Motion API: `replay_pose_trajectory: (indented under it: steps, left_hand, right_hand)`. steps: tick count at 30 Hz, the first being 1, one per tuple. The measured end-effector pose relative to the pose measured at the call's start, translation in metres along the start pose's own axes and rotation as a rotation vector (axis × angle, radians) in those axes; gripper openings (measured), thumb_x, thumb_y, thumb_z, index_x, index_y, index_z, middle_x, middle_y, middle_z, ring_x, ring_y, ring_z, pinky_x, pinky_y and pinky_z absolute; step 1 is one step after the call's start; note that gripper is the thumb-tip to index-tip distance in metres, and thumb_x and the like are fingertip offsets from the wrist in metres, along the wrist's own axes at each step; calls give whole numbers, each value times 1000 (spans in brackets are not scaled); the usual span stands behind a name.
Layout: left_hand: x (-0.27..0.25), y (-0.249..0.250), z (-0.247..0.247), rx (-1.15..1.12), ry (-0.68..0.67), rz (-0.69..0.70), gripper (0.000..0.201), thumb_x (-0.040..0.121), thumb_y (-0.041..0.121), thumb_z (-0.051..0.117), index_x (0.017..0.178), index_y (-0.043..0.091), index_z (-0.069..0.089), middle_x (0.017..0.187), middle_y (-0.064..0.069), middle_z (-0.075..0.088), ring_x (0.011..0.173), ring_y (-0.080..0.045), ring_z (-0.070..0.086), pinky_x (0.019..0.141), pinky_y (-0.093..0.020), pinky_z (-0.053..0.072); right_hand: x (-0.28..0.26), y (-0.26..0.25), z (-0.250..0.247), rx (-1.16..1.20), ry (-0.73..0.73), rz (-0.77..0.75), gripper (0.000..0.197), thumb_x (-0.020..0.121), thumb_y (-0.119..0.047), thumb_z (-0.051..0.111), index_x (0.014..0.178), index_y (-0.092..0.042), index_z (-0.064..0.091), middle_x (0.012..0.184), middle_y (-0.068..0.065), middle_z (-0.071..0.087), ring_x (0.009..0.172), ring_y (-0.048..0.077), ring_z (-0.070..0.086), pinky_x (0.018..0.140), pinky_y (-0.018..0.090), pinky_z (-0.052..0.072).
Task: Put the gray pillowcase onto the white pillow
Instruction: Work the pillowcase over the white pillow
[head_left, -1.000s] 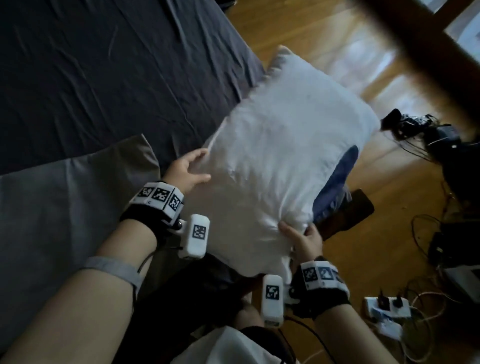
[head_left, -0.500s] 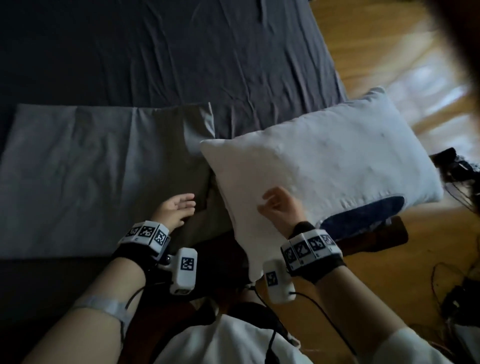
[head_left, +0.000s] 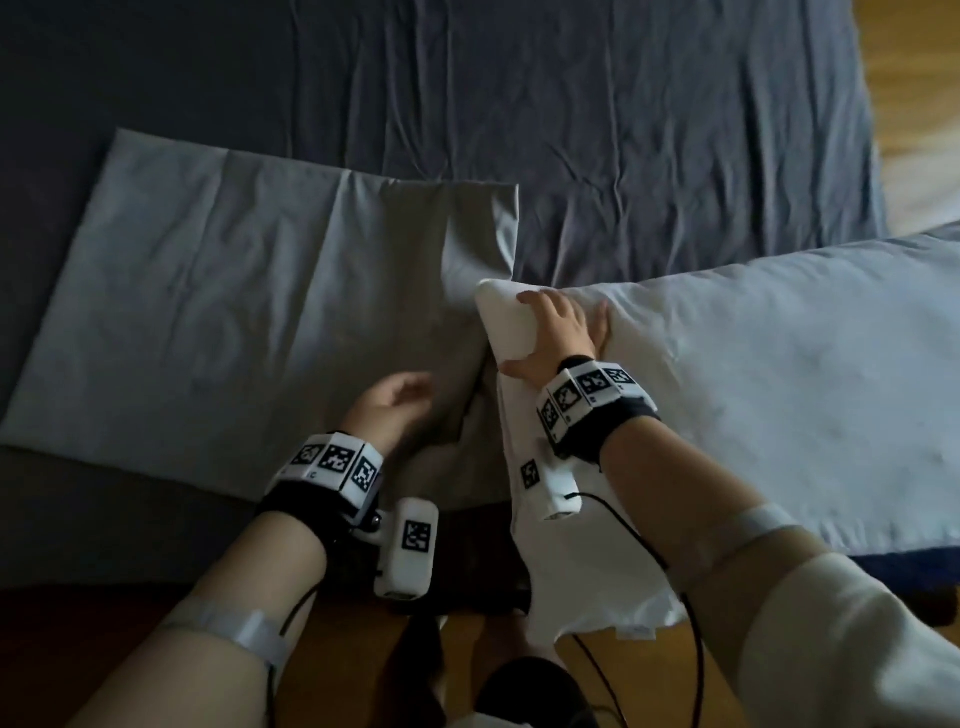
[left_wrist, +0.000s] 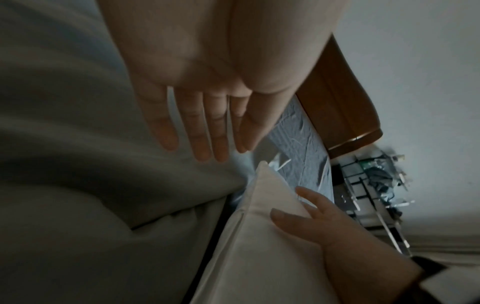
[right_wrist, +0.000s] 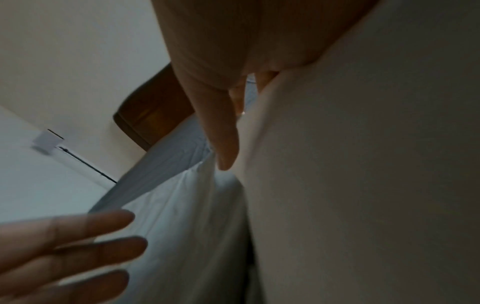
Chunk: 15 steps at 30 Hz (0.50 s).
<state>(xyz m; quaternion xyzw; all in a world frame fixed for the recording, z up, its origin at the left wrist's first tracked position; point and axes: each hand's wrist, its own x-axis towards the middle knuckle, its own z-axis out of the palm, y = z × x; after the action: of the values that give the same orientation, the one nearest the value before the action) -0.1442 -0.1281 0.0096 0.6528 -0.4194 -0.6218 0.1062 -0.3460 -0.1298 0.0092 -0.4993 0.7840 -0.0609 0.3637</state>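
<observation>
With your right hand (head_left: 553, 335) gripping the white pillow (head_left: 753, 374) corner, slide your open left hand (head_left: 387, 410) into the gray pillowcase (head_left: 249, 312) opening beneath it.

- The bed (head_left: 623, 130) is covered by a dark gray sheet, creased all over, and fills most of the head view.
- A gray pillowcase (head_left: 234, 312) is laid flat on the sheet at the left, its open end turned toward the right.
- A white pillow (head_left: 779, 389) is laid on the bed's right part, its left corner just beside the pillowcase's open end; its near edge hangs past the bed's edge.
- A wooden floor (head_left: 924, 78) is seen beyond the bed's right side.
</observation>
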Motion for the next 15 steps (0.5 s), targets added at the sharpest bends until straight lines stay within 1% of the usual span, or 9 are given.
replay_pose_trajectory:
  steps: [1, 2, 3, 5, 7, 9, 11, 13, 15]
  left_hand:
    - [7, 1, 6, 35, -21, 13, 35, 86, -7, 52, 118, 7, 56, 105, -5, 58, 100, -18, 54, 82, -19, 44]
    - [15, 2, 12, 82, -39, 18, 36, 85, -7, 52, 119, 6, 56, 107, -6, 57, 102, -18, 53, 85, -20, 43]
    - [26, 1, 19, 127, -45, 9, 37, 85, -5, 53, 120, 7, 57, 109, -6, 58, 103, -17, 53, 87, -23, 43]
    - [43, 5, 32, 178, -45, -33, 35, 84, 2, 58, 119, 10, 60, 119, -10, 60, 109, -23, 57, 101, -32, 42]
    - [54, 10, 44, 208, -71, -54, 37, 84, 0, 57, 121, 5, 59, 132, -16, 53, 121, -29, 51, 108, -35, 36]
    - [65, 16, 56, 249, -113, -37, 40, 84, -6, 54, 123, 0, 55, 143, -14, 41, 131, -28, 41, 106, -24, 32]
    - [71, 21, 62, 260, -118, -58, 43, 84, -5, 55, 127, -1, 51, 146, -7, 35, 132, -24, 38, 98, -16, 30]
    - [77, 21, 62, 260, -107, -87, 52, 84, 0, 58, 134, 1, 43, 147, -9, 36, 133, -24, 38, 103, -21, 29]
    - [81, 19, 60, 273, -102, -85, 56, 84, 2, 60, 136, 2, 40, 144, -11, 40, 133, -25, 39, 108, -26, 28]
  right_hand:
    - [3, 9, 2, 29, -29, 14, 86, 67, -31, 77, 138, -27, 29, 149, -2, 21, 141, 19, 11, 110, 31, -13]
    - [5, 16, 3, 53, -53, 28, 89, 66, -29, 78, 139, -27, 27, 149, 0, 20, 141, 20, 11, 110, 29, -12]
    - [10, 24, 5, 76, -65, 41, 88, 66, -27, 78, 138, -27, 28, 147, 2, 24, 139, 22, 18, 108, 26, -9]
    - [15, 34, 6, 158, -28, 58, 77, 65, -20, 78, 131, -24, 38, 136, 4, 39, 128, 26, 37, 98, 21, 11]
    - [15, 40, 5, 274, 42, 74, 67, 65, -14, 76, 124, -22, 45, 128, 4, 49, 119, 25, 45, 87, 19, 25]
    - [15, 46, 3, 338, 83, 80, 64, 65, -11, 76, 122, -20, 47, 124, 5, 53, 115, 23, 48, 80, 15, 27]
    - [13, 49, 3, 354, 86, 72, 65, 64, -9, 76, 122, -18, 47, 123, 5, 53, 112, 22, 48, 75, 12, 26]
    - [13, 48, 3, 363, 90, 64, 66, 63, -9, 77, 122, -17, 47, 122, 5, 54, 111, 22, 49, 72, 11, 25]
    - [14, 45, 3, 363, 96, 62, 66, 62, -9, 77, 121, -17, 48, 122, 6, 54, 111, 23, 50, 74, 12, 26]
